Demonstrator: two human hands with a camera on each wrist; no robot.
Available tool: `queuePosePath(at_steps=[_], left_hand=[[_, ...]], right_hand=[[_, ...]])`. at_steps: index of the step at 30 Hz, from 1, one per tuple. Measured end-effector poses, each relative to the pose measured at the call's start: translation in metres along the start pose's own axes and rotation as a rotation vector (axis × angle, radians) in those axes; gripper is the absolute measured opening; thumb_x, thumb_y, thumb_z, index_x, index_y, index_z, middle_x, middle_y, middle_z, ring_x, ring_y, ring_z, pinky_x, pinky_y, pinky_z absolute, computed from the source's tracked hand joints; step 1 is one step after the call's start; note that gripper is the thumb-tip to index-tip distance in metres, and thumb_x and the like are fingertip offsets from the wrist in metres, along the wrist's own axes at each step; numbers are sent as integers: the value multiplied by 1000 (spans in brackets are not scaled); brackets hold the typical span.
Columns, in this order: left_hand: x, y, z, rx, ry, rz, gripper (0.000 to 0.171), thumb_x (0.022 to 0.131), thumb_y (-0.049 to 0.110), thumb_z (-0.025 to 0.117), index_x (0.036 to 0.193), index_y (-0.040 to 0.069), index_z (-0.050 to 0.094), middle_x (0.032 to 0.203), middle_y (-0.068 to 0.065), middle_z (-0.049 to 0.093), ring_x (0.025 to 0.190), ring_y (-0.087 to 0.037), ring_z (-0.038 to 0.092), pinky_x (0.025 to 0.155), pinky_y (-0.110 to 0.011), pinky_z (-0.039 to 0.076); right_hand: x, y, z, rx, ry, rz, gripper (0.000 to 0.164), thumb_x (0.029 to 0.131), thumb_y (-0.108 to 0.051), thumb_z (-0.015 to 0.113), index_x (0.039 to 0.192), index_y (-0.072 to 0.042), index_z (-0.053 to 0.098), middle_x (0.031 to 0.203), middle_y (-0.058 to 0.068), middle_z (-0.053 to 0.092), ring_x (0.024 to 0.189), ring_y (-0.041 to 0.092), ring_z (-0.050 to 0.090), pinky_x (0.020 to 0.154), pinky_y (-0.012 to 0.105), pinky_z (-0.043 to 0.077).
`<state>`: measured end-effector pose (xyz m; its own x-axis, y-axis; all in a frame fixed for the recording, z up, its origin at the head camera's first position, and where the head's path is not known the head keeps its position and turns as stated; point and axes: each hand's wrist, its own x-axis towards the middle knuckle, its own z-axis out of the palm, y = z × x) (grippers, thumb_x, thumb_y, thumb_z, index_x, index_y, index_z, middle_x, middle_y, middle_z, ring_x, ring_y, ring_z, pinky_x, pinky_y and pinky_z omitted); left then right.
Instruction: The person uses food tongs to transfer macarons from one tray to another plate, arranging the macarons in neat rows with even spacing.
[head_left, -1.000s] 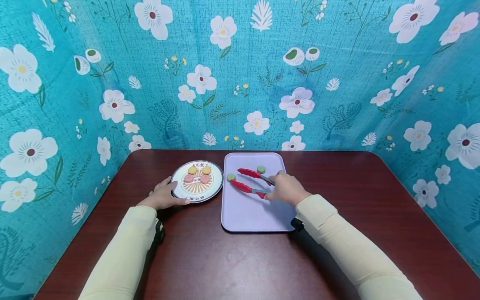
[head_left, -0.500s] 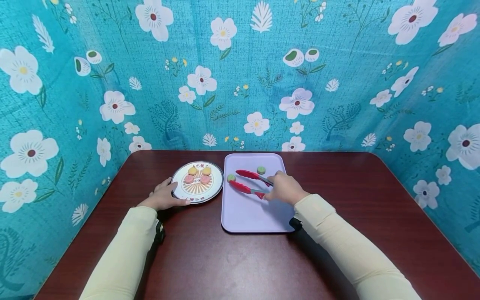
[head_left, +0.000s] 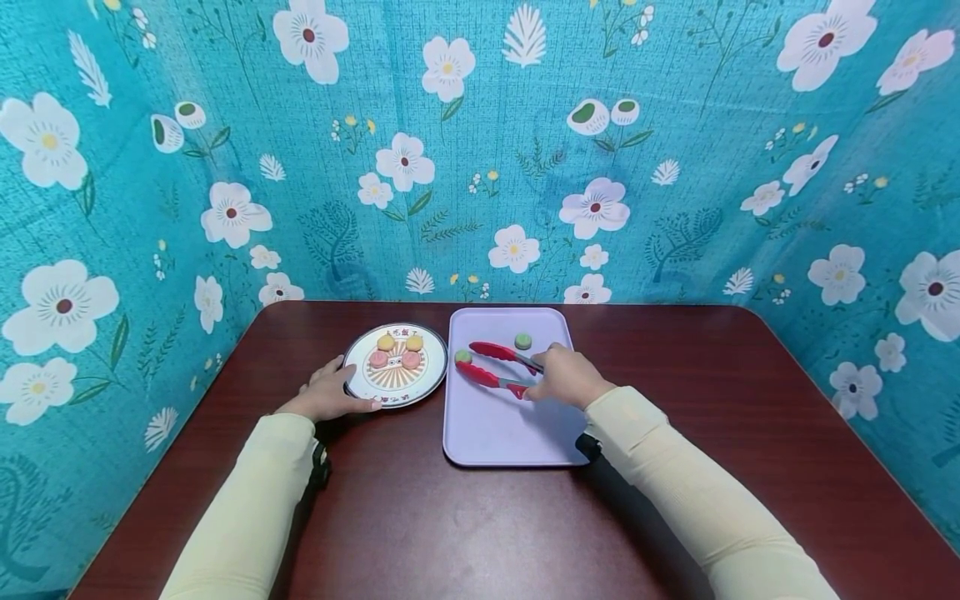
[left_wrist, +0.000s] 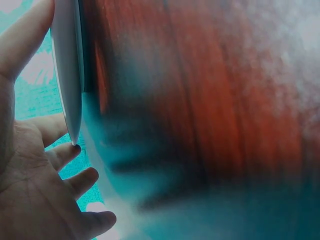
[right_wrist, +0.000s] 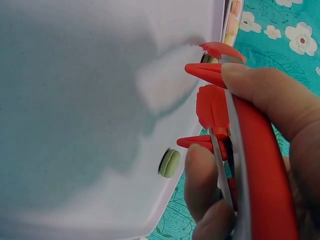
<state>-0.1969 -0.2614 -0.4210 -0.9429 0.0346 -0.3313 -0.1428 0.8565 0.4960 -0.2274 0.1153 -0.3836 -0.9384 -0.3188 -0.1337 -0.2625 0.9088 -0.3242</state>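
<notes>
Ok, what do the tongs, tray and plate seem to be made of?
Tongs: thin grey edges suggest metal; the matte red parts look like silicone or plastic. Tray: smooth, even lilac with rounded corners, probably plastic. Plate: white, printed and smooth with a dark rim line, perhaps enamel or glazed ceramic; the look doesn't settle which.

Left sleeve (head_left: 236,517): long, pale cream fabric, finished with a broad cuff (head_left: 287,423). Right sleeve (head_left: 701,492): matching pale cream fabric, creased behind its broad cuff (head_left: 628,410). One small black wrist unit (head_left: 320,464) is fitted beside the left cuff, a second small black wrist unit (head_left: 588,447) beside the right; from where I stand, finer detail is too small to tell.
</notes>
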Motion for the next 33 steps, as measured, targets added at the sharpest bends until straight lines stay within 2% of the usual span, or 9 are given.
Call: queuePosePath(at_steps=[12, 24, 33], left_hand=[[1, 1, 0, -3, -1, -1, 108, 77, 52, 75, 152, -2, 19, 156, -27, 5, 137, -49, 8, 108, -71, 10], [-2, 3, -1, 3, -6, -1, 109, 76, 54, 74, 151, -2, 20, 156, -27, 6, 137, -49, 9, 108, -70, 12], [0, -1, -1, 2, -7, 11, 109, 76, 55, 74, 151, -2, 21, 156, -28, 6, 138, -50, 8, 108, -71, 9]], right_hand=[[1, -2, 1, 28, -18, -4, 56, 72, -32, 85, 118, -3, 69, 95, 10, 66, 71, 18, 54, 60, 28, 48], [3, -2, 1, 24, -19, -12, 53, 72, -33, 85, 115, -5, 71, 90, 8, 65, 72, 18, 55, 62, 28, 50], [6, -1, 1, 26, -21, -21, 52, 72, -32, 85, 114, -5, 71, 88, 5, 66, 72, 17, 56, 63, 28, 51]])
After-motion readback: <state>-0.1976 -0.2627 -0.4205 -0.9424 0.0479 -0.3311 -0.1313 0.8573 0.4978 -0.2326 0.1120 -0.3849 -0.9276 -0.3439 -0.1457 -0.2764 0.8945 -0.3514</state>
